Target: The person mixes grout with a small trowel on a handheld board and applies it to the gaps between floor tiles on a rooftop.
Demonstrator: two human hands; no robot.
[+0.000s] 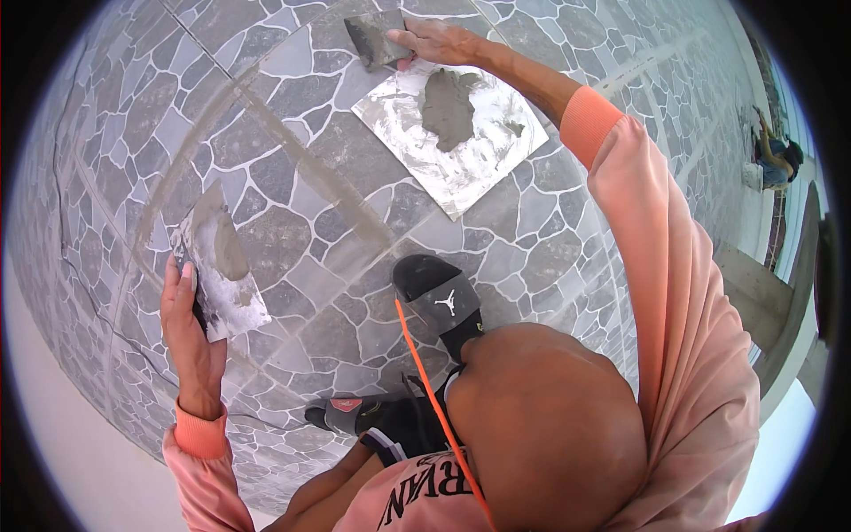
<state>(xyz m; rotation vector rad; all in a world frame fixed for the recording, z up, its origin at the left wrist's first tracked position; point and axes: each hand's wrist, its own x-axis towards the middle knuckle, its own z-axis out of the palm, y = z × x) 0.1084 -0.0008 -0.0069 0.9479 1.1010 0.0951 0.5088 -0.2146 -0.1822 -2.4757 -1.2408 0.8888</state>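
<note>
Nearest of all, the bent bare knee of the person is showing, and an orange cord is hanging beside it. Just beyond, a black sandal is resting on the stone-patterned floor. At the left side, the left hand is gripping a flat trowel by its dark handle, and the trowel is carrying a lump of grey paste. Farther ahead, a white board is lying on the floor, with a larger grey heap sitting upon it. Near its far left edge, the right hand is holding a smeared grey plate; whether this plate is touching the board, I cannot tell. The step in hand, I am judging, is working the paste with two blades; the next move is seemingly calling for a level trowel and a controlled scrape. Far to the right, another person is crouching.
</note>
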